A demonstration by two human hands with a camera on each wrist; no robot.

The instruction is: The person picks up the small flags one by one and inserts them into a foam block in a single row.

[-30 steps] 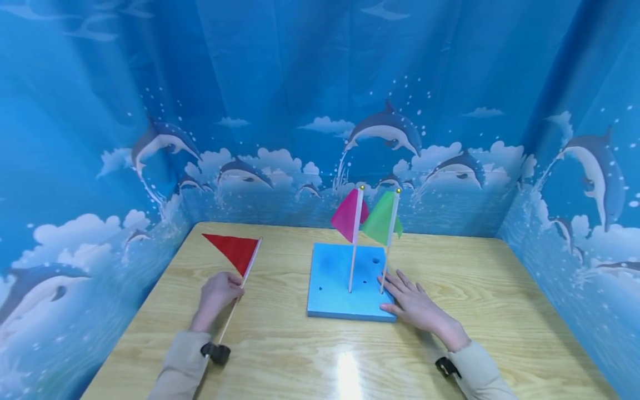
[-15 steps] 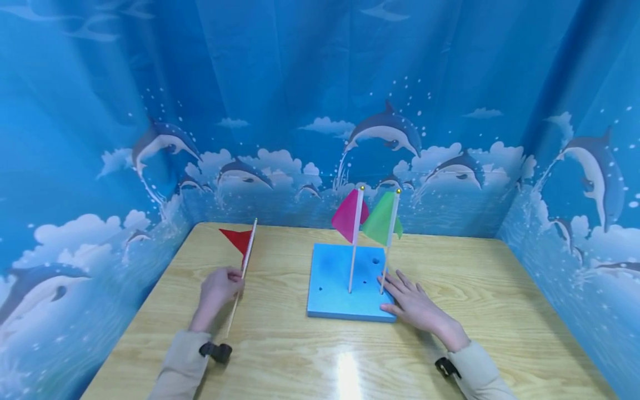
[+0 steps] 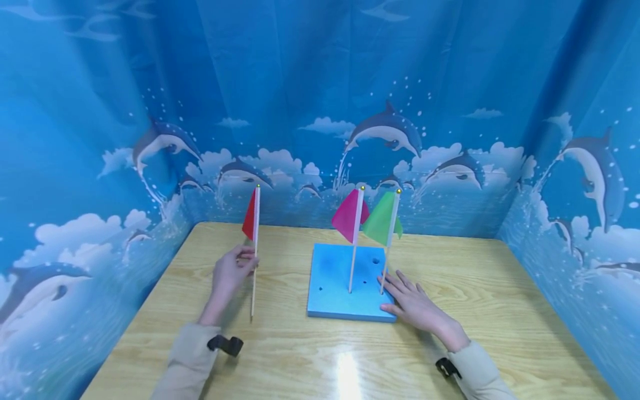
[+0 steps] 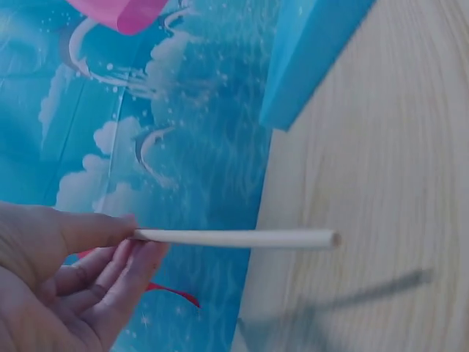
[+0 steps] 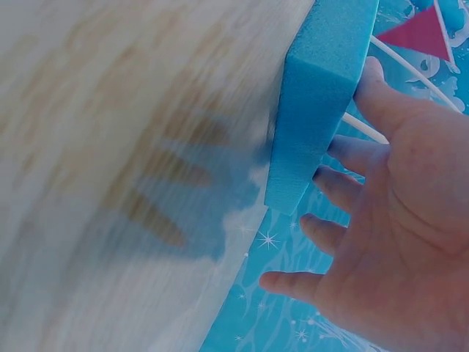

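Note:
My left hand (image 3: 234, 272) pinches the thin stick of a red flag (image 3: 250, 215) between thumb and fingertips, just under the cloth. The stick stands nearly upright over the left part of the table. In the left wrist view its bare lower end (image 4: 293, 238) points out over the wood, clear of its own shadow. A blue foam block (image 3: 330, 303) lies flat at the centre, with a magenta flag (image 3: 345, 216) and a green flag (image 3: 379, 219) standing in it. My right hand (image 3: 415, 304) rests spread on the block's right edge, fingers straight, beside the green flag's stick.
Small dark holes (image 3: 320, 288) show in the top of the block. The wooden table (image 3: 280, 355) has its back edge against a blue curtain (image 3: 300, 83) printed with dolphins, which also hangs along the left and right sides.
My left hand has tipped the red flag from slanted to nearly upright and moved it a little up and right. The right hand, the block and its two flags have stayed in place.

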